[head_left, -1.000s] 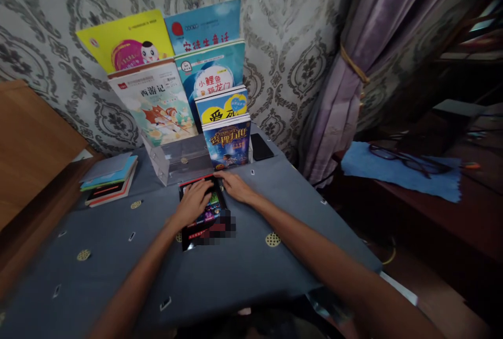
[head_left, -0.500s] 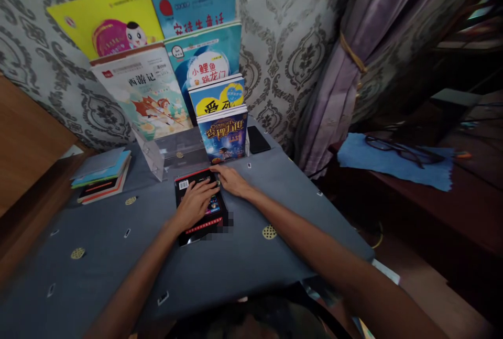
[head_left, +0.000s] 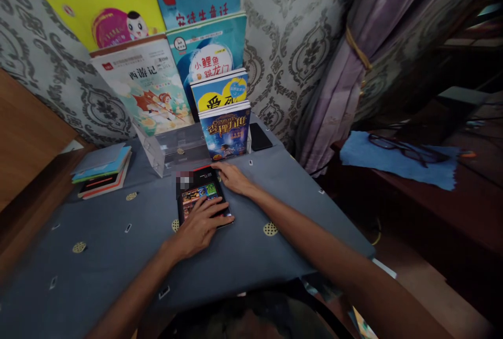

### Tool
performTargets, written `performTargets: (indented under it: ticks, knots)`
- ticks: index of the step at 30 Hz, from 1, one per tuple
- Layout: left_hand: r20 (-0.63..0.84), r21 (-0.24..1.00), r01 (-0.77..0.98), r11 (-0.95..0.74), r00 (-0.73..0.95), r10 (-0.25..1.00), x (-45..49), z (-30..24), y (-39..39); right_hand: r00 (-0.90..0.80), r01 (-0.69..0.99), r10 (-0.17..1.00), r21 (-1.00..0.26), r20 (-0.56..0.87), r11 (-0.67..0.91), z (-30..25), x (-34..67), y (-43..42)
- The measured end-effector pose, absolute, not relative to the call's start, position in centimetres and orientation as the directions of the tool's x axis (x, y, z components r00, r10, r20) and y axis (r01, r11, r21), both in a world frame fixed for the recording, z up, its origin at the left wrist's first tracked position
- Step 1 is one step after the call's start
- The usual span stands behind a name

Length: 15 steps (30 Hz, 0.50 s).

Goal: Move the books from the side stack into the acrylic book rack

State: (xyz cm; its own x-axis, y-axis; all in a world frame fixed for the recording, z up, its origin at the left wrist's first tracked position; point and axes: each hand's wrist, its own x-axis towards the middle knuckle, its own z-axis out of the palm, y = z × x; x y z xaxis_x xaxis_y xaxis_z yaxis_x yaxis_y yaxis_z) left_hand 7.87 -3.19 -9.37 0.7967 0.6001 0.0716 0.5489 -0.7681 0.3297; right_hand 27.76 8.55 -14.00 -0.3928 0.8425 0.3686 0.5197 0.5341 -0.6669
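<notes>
A dark book (head_left: 203,175) with a red top edge and small colourful pictures lies flat on the table. My left hand (head_left: 202,222) rests on its near half, fingers spread and stretched across the cover, hiding much of the lower part. At the book's far right corner is my right hand (head_left: 232,178), with its fingertips touching the edge. Those fingers look extended and a little apart, and I see no clear grip. Just behind the book stands a blue paperback (head_left: 228,134) in a clear acrylic display stand (head_left: 156,156).
Larger picture books, one yellow (head_left: 113,6) and one white (head_left: 141,87), lean upright behind. A small stack of books (head_left: 104,168) lies at the left. A black phone (head_left: 260,137) is right of the stand. Glasses (head_left: 406,149) lie on a blue cloth (head_left: 357,153) farther right.
My left hand has slid toward me, from the book's middle to its near end, uncovering colourful pictures. My right hand stays at the far corner. The view has shifted slightly.
</notes>
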Motion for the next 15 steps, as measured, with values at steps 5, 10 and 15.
performTargets:
  ticks: [5,10,15]
  knots:
    - [0.108,0.377,0.526,-0.762,0.792,0.6,7.1,-9.6,-2.1,-0.392,0.564,0.85,-0.638,0.352,0.524,-14.0,27.7,8.5]
    - [0.319,0.417,0.678,-0.605,0.514,0.796,3.5,-10.9,3.6,-0.401,0.575,0.85,-0.629,0.34,0.523,-14.2,27.7,8.6]
    - [0.367,0.561,0.695,-0.45,0.278,0.887,0.3,-12.2,7.4,-0.426,0.594,0.832,-0.583,0.356,0.554,-13.8,27.8,8.0]
